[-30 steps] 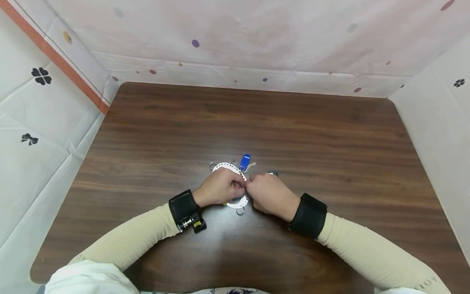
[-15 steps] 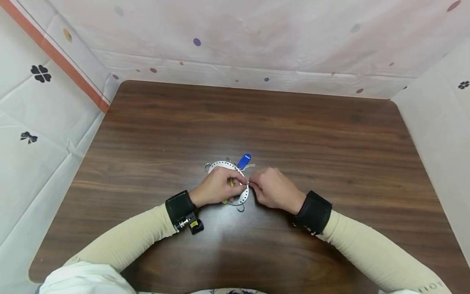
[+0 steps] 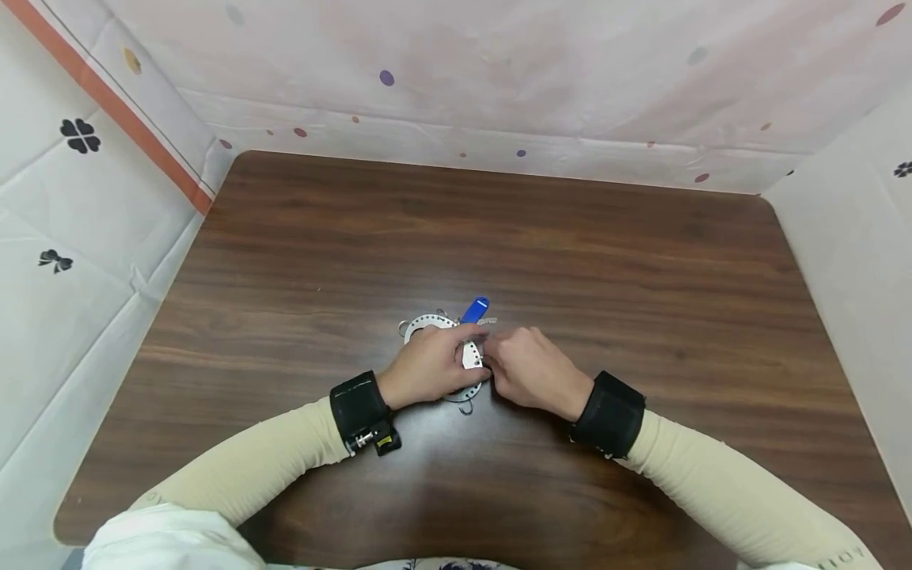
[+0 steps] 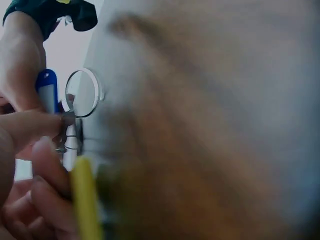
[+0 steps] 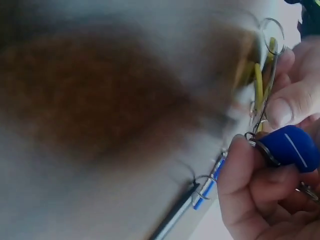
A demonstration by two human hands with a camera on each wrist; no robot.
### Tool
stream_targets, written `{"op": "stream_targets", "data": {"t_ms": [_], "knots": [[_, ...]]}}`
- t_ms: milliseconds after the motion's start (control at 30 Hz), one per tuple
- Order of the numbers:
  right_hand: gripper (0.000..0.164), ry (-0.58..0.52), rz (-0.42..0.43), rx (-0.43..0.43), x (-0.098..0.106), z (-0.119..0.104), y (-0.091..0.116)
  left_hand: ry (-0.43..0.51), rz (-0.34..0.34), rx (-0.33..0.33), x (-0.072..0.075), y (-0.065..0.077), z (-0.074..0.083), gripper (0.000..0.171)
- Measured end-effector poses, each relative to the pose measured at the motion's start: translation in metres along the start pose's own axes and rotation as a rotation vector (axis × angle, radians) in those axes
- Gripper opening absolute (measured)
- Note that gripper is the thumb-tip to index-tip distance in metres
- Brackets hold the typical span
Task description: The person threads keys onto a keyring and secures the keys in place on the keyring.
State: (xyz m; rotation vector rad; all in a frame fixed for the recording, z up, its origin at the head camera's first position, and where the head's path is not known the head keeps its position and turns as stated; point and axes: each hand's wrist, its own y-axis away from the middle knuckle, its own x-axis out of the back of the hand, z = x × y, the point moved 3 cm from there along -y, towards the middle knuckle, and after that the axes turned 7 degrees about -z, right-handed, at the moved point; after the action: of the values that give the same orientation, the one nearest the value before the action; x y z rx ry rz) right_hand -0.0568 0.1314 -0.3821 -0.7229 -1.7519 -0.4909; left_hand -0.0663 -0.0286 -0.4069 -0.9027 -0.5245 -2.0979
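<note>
A white ring-shaped plate (image 3: 472, 355) with holes along its rim lies beneath my left hand (image 3: 425, 364). That hand grips the plate's right side, its index finger above and thumb below, spread apart. My right hand (image 3: 536, 370) is at the same edge, its curled fingers holding a blue key tag (image 5: 289, 150) by its metal ring; the tag is hidden in the head view. Another blue key tag (image 3: 475, 309) and a small key (image 3: 488, 321) stick out past the plate's far side. A yellow tag (image 4: 87, 200) shows beside my left fingers.
Wire rings hang from the plate's rim, one a metal ring (image 3: 466, 412) on the near side. The brown wooden table (image 3: 606, 269) spreads all round, with white patterned sheeting (image 3: 456, 79) behind and at both sides.
My left index finger and thumb have spread apart, baring a patch of the plate between them. My right hand drew slightly right, then stayed near the plate's edge.
</note>
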Motion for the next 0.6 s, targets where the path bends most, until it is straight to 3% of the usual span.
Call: {"op": "stream_targets", "data": {"t_ms": [67, 133, 300, 433, 500, 600], "knots": [[0.020, 0.009, 0.017, 0.016, 0.000, 0.000, 0.002, -0.081, -0.017, 0.016, 0.001, -0.002, 0.004, 0.044], [0.017, 0.033, 0.028, 0.033, -0.001, -0.001, 0.003, -0.100, -0.053, 0.030, 0.002, -0.005, 0.006, 0.040], [0.007, 0.199, 0.030, 0.079, -0.001, -0.006, 0.007, -0.011, -0.125, 0.037, 0.007, -0.007, 0.008, 0.032], [0.017, 0.378, 0.026, 0.110, -0.002, -0.010, 0.010, 0.028, -0.142, -0.030, 0.009, -0.008, 0.007, 0.019], [0.018, 0.411, 0.046, 0.124, -0.001, -0.011, 0.011, 0.101, -0.169, -0.061, 0.006, -0.008, 0.003, 0.016], [0.013, 0.359, 0.070, 0.130, 0.001, -0.007, 0.012, 0.285, -0.214, -0.073, 0.002, -0.008, -0.005, 0.018]]}}
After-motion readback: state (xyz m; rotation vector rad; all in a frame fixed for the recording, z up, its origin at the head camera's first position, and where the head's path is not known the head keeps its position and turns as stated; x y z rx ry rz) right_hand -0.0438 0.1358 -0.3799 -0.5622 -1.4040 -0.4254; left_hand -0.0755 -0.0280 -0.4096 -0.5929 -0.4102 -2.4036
